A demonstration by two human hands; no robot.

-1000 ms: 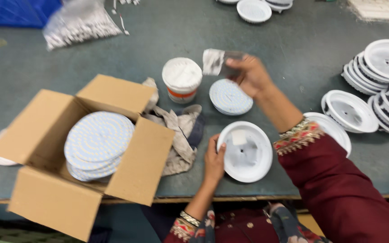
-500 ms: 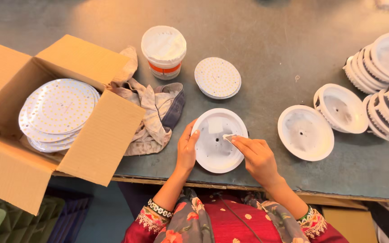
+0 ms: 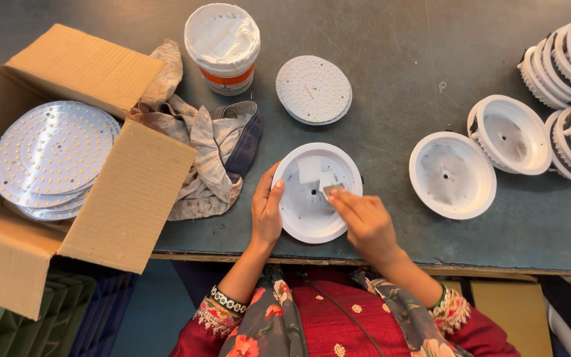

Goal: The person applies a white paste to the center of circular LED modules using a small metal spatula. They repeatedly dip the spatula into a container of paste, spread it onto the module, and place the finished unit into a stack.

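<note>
The cardboard box (image 3: 67,165) filled the left of the frame, flaps open, a stack of round LED boards (image 3: 51,155) lying inside. Beside it, centre-left, sprawled a crumpled rag (image 3: 199,142). Nested white housings (image 3: 566,79) crowded the upper right, with two loose ones (image 3: 452,174) just left of them. A white tub (image 3: 223,46) stood top centre, a small pile of LED discs (image 3: 313,89) to its right. Low in the middle sat the white round housing (image 3: 315,193). The left hand (image 3: 267,211) gripped its left rim, fingers curled. The right hand (image 3: 363,221) pinched a small grey pad (image 3: 332,190) inside the dish.
</note>
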